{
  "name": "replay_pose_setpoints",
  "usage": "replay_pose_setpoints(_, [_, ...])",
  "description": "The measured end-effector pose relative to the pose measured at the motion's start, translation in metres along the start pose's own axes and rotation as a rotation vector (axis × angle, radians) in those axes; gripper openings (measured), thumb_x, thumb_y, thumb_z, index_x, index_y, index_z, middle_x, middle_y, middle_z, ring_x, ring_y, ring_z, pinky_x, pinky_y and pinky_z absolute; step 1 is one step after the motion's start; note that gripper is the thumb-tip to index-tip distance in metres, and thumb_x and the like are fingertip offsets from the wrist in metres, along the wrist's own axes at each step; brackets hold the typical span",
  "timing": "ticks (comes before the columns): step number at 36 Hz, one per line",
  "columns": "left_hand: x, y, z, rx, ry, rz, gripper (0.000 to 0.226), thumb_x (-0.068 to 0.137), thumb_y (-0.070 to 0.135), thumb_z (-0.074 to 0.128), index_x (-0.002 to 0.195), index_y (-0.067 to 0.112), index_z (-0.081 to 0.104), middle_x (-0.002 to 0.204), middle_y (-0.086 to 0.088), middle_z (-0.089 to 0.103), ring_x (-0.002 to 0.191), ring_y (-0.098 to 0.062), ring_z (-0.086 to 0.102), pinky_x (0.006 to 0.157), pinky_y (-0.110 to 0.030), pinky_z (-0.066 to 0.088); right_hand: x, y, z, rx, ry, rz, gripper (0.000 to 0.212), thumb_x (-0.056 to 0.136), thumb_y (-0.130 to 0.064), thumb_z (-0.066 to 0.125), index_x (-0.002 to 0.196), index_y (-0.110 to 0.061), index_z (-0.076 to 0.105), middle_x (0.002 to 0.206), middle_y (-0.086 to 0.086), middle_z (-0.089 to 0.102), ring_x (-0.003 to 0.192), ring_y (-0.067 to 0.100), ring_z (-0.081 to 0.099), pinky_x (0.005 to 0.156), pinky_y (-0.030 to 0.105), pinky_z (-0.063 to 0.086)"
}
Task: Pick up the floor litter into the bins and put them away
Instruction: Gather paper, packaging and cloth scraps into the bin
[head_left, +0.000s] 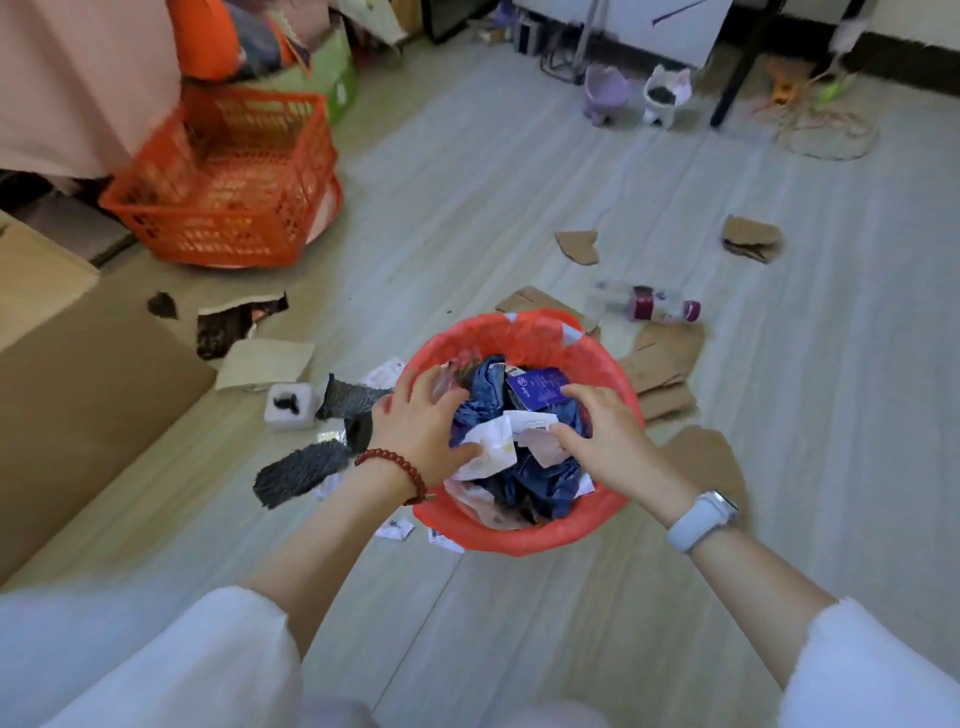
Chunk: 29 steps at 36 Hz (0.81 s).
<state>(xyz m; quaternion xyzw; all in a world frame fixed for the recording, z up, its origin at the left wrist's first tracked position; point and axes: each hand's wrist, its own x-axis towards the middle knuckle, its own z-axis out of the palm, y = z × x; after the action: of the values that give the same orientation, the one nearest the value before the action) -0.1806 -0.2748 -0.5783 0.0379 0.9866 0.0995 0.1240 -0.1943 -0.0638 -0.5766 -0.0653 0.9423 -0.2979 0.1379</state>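
A round bin lined with a red bag (524, 538) stands on the floor in front of me, filled with blue plastic wrap (540, 478), white paper (493, 449) and a blue card. My left hand (423, 423) and my right hand (608, 434) both press down on the litter inside it, fingers spread. Loose litter lies around: cardboard scraps (662, 364), a plastic bottle (647, 304), grey mesh pieces (298, 470), small white paper bits (395, 530).
An orange plastic crate (228, 176) sits at the left, with a large cardboard box (78, 374) nearer me. More cardboard pieces (750, 239) lie to the right. Two small pet bowls (605, 93) and a table leg stand at the back.
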Motion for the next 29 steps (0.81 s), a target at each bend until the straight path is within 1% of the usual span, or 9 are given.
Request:
replay_pose_setpoints(3, [-0.009,-0.01,-0.017,-0.069,0.011,-0.044,0.051,0.084,0.043,0.058,0.132,0.031,0.043,0.149,-0.003,0.023,0.138,-0.026,0.018,0.108,-0.051,0.027,-0.007,-0.013,-0.011,0.052,-0.003,-0.069,0.039,0.093,-0.022,0.05,0.13,-0.015,0.047,0.134,0.002,0.047,0.127,0.016,0.041,0.099,0.02,0.028])
replay_pose_setpoints(7, [-0.008,-0.043,-0.034,-0.188,0.076,-0.07,0.035,0.088,0.027,0.055,0.123,0.021,0.054,0.137,-0.009,0.042,0.121,-0.026,0.044,0.098,-0.04,0.041,0.003,-0.038,-0.012,0.177,0.06,-0.158,0.029,0.095,-0.02,0.046,0.122,-0.015,0.055,0.122,0.0,0.054,0.112,0.012,0.052,0.092,0.02,0.037])
replay_pose_setpoints(10, [-0.006,-0.069,-0.04,-0.267,0.068,-0.16,0.031,0.091,0.022,0.053,0.121,0.015,0.055,0.128,-0.007,0.049,0.109,-0.024,0.052,0.091,-0.029,0.04,0.015,-0.066,0.004,0.233,0.082,-0.244,0.027,0.095,-0.016,0.044,0.119,-0.013,0.057,0.118,0.001,0.056,0.106,0.011,0.053,0.092,0.023,0.042])
replay_pose_setpoints(13, [-0.003,-0.107,-0.033,-0.273,0.048,-0.238,0.03,0.091,0.02,0.052,0.12,0.013,0.056,0.124,-0.01,0.053,0.11,-0.026,0.052,0.092,-0.03,0.04,0.024,-0.097,0.034,0.312,0.107,-0.297,0.024,0.094,-0.012,0.044,0.112,-0.01,0.06,0.113,0.003,0.059,0.103,0.018,0.056,0.093,0.036,0.046])
replay_pose_setpoints(17, [-0.002,-0.164,-0.002,-0.31,-0.043,-0.318,0.03,0.091,0.017,0.053,0.12,0.009,0.055,0.126,-0.013,0.054,0.113,-0.028,0.052,0.092,-0.033,0.041,0.032,-0.136,0.09,0.328,0.059,-0.33,0.024,0.094,-0.013,0.044,0.113,-0.01,0.059,0.113,0.006,0.059,0.103,0.019,0.055,0.091,0.032,0.042])
replay_pose_setpoints(20, [0.004,-0.203,0.031,-0.323,-0.115,-0.353,0.034,0.092,0.02,0.052,0.125,0.012,0.051,0.13,-0.012,0.052,0.115,-0.028,0.051,0.093,-0.033,0.041,0.039,-0.156,0.137,0.256,-0.038,-0.36,0.026,0.095,-0.015,0.041,0.116,-0.01,0.056,0.117,0.006,0.056,0.109,0.023,0.052,0.091,0.036,0.042])
replay_pose_setpoints(24, [0.027,-0.25,0.081,-0.301,-0.257,-0.232,0.037,0.09,0.017,0.053,0.126,0.008,0.05,0.127,-0.018,0.053,0.113,-0.032,0.051,0.09,-0.033,0.042,0.048,-0.162,0.209,0.054,-0.204,-0.26,0.028,0.095,-0.014,0.038,0.118,-0.01,0.053,0.12,0.01,0.051,0.113,0.028,0.046,0.086,0.039,0.041])
replay_pose_setpoints(26, [0.039,-0.264,0.107,-0.226,-0.323,-0.142,0.044,0.088,0.024,0.055,0.13,0.015,0.047,0.129,-0.016,0.05,0.115,-0.032,0.047,0.091,-0.036,0.042,0.047,-0.152,0.25,-0.121,-0.335,-0.23,0.028,0.09,-0.008,0.043,0.116,-0.006,0.054,0.117,0.015,0.052,0.11,0.033,0.047,0.08,0.043,0.042])
replay_pose_setpoints(29, [0.049,-0.268,0.142,-0.109,-0.339,-0.05,0.064,0.084,0.046,0.055,0.141,0.028,0.029,0.149,-0.006,0.025,0.135,-0.029,0.023,0.106,-0.046,0.028,0.036,-0.126,0.3,-0.279,-0.319,-0.063,0.025,0.069,-0.013,0.064,0.094,-0.012,0.065,0.097,0.01,0.063,0.092,0.033,0.059,0.069,0.04,0.053])
